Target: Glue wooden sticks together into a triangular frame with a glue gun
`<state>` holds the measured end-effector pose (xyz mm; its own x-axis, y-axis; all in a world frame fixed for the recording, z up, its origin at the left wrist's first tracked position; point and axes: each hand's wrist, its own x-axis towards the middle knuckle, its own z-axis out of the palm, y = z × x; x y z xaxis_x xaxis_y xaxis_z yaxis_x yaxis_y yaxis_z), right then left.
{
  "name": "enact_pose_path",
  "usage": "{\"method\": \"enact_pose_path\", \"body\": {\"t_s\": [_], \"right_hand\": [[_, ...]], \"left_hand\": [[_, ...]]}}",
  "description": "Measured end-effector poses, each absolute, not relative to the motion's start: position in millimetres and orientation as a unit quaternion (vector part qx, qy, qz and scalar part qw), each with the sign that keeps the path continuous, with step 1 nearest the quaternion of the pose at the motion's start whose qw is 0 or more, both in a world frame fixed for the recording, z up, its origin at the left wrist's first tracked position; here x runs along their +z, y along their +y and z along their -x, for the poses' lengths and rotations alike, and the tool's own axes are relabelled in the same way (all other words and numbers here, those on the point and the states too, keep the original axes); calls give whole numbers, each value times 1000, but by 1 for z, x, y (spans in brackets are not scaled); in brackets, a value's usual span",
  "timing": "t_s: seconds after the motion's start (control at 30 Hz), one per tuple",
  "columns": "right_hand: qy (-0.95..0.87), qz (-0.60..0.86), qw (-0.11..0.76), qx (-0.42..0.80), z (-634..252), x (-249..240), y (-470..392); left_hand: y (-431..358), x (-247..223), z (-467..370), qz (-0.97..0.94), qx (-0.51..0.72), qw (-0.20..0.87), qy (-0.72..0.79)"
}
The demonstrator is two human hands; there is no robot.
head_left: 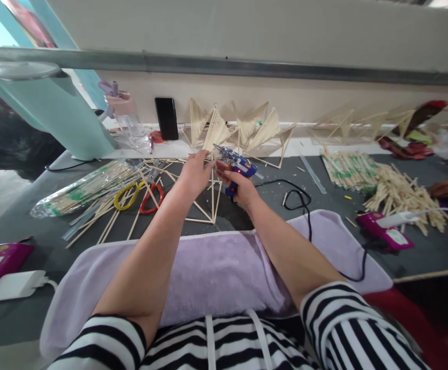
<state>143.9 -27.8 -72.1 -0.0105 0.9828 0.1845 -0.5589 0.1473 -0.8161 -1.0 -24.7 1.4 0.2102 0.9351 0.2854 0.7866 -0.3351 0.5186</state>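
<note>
In the head view, my right hand point(243, 189) is wrapped round a blue glue gun point(240, 167). Its metal nozzle points up and left, above the fingers of my left hand. A black cord runs from the gun's side over the table. My left hand point(196, 172) is closed, pinching the upper part of a frame of thin wooden sticks point(213, 205). That frame stands on the dark table between my forearms, and my fingers hide its top. Behind both hands, finished-looking stick structures point(216, 131) with fanned, twisted surfaces lean along the wall.
Left of my hands lie scissors with yellow and red handles point(151, 198), loose sticks and a bagged stick bundle point(89, 187). A phone point(167, 119) leans upright behind. Cut sticks point(405, 192) are heaped at right, near a magenta power strip point(386, 231). A lavender cloth point(216, 272) covers the front edge.
</note>
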Motion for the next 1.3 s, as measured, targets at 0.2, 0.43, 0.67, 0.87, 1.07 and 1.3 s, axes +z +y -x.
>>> {"method": "enact_pose_path", "body": {"t_s": [0.2, 0.43, 0.67, 0.87, 1.07, 1.3], "right_hand": [[-398, 280, 647, 588, -144, -72, -29], [-400, 269, 647, 590, -144, -72, -29], [-392, 268, 651, 592, -144, -76, -27], [-384, 263, 656, 594, -144, -76, -27], [-384, 268, 655, 593, -144, -75, -27], [-390, 276, 651, 589, -144, -75, -28]], "left_hand": [[-21, -1, 2, -773, 319, 129, 533], [-23, 0, 2, -774, 338, 121, 522], [-23, -1, 1, -785, 315, 91, 526], [-19, -3, 2, -780, 310, 87, 536], [-17, -4, 3, -778, 310, 80, 541], [-18, -6, 1, -763, 336, 92, 544]]}}
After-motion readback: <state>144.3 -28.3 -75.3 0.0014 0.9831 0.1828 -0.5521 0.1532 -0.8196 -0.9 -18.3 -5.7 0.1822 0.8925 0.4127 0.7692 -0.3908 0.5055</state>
